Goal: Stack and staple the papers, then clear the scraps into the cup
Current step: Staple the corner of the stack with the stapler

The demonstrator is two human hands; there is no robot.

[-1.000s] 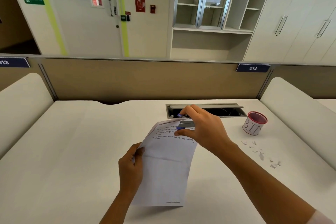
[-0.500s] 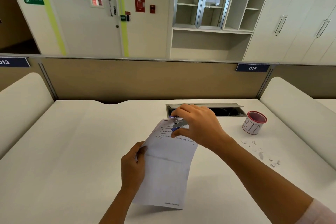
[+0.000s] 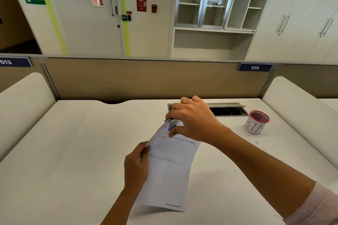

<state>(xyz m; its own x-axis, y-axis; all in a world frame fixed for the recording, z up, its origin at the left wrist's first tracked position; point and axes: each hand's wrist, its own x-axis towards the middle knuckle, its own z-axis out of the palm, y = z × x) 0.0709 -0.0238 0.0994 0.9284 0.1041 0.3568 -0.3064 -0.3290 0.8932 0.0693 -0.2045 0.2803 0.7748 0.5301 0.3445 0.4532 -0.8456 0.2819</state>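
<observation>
A stack of white papers (image 3: 170,171) with handwriting at the far end is held above the white desk (image 3: 73,151). My left hand (image 3: 136,165) pinches its left edge. My right hand (image 3: 193,122) is closed around a small blue and silver stapler (image 3: 172,123) that sits over the papers' far left corner. A white cup (image 3: 256,123) with a red rim, lettered BIN, stands at the right. Only a scrap or two (image 3: 256,141) shows near the cup; my right forearm covers that area.
An open grey cable tray (image 3: 228,110) is set into the desk behind my right hand. A tan partition (image 3: 139,78) closes the back. Padded white dividers (image 3: 22,100) rise at both sides.
My right hand and the stapler shifted left onto the papers' far left corner. The papers tilted slightly, and my forearm now covers most scraps.
</observation>
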